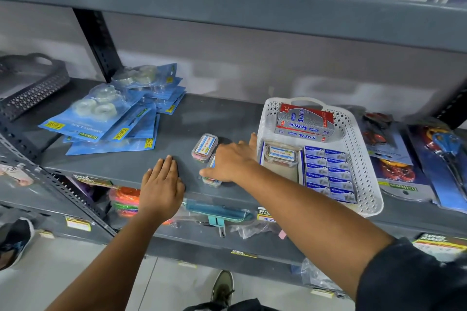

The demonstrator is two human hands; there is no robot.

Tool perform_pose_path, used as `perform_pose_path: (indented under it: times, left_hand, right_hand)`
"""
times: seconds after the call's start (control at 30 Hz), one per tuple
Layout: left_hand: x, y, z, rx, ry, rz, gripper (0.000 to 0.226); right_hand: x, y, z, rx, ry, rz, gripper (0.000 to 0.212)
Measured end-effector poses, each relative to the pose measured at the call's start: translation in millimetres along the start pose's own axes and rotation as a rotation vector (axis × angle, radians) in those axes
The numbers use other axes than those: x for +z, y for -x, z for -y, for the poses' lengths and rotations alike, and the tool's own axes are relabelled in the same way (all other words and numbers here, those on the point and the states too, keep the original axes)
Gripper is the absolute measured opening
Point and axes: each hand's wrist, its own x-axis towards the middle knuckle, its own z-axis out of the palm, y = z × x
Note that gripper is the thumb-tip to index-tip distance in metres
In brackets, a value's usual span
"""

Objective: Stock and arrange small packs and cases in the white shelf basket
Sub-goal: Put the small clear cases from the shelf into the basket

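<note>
A white perforated basket [358, 159] stands on the grey shelf at the right. Inside lie a red and grey Softek box [304, 121] at the back, a clear case [281, 155] at front left and several blue packs [328, 171] in rows at front right. Two clear cases of coloured bits sit on the shelf left of the basket: one [204, 147] free, one [211, 179] under my right hand [231, 161], whose fingers curl over it. My left hand [161, 184] lies flat on the shelf's front edge, holding nothing.
Blue blister packs of tape rolls [113, 118] are heaped at the left. A dark basket [30, 83] sits far left. Scissor packs [434, 159] lie right of the white basket. A shelf above overhangs. Lower shelves hold more goods.
</note>
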Motion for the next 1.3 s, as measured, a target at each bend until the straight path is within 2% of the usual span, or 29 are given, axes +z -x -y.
perform_pose_path:
  times: [0.13, 0.27, 0.47, 0.53, 0.67, 0.8, 0.93, 1.17, 1.3]
  left_hand:
    - [0.2, 0.2, 0.1, -0.008, -0.002, -0.002, 0.082]
    - [-1.1, 1.3, -1.3, -0.009, -0.003, -0.003, 0.083]
    - [-2.1, 1.2, -2.6, -0.014, 0.018, -0.016, 0.081]
    - [-2.0, 1.6, -2.7, -0.014, 0.028, -0.020, 0.081]
    - [-1.1, 0.5, -3.1, -0.012, 0.028, -0.021, 0.078]
    - [-1.1, 0.2, -3.0, -0.023, 0.006, -0.014, 0.075]
    - [-2.3, 0.8, -3.1, -0.012, 0.004, -0.011, 0.078]
    - [-2.9, 1.6, -4.5, -0.026, 0.000, -0.002, 0.072]
    - [-4.2, 1.8, -6.3, -0.031, 0.005, -0.001, 0.069]
  right_hand:
    - [-8.3, 3.6, 3.0, 0.006, 0.018, 0.026, 0.050]
    - [-9.7, 9.1, -3.6, 0.016, 0.048, -0.008, 0.043]
    - [-45.9, 12.5, -43.8, 0.076, -0.332, -0.172, 0.040]
    - [-57.6, 17.9, -77.9, 0.077, -0.355, -0.205, 0.038]
    - [-52.6, 39.4, -135.8, 0.117, -0.225, -0.045, 0.039]
    - [-21.4, 55.0, -149.1, 0.083, -0.209, 0.107, 0.034]
    - [-4.9, 55.3, -140.5, 0.049, -0.219, 0.090, 0.037]
    - [8.9, 56.1, -139.3, 0.112, -0.252, -0.003, 0.050]
    - [10.0, 55.7, -143.8, 0.138, -0.253, 0.059, 0.063]
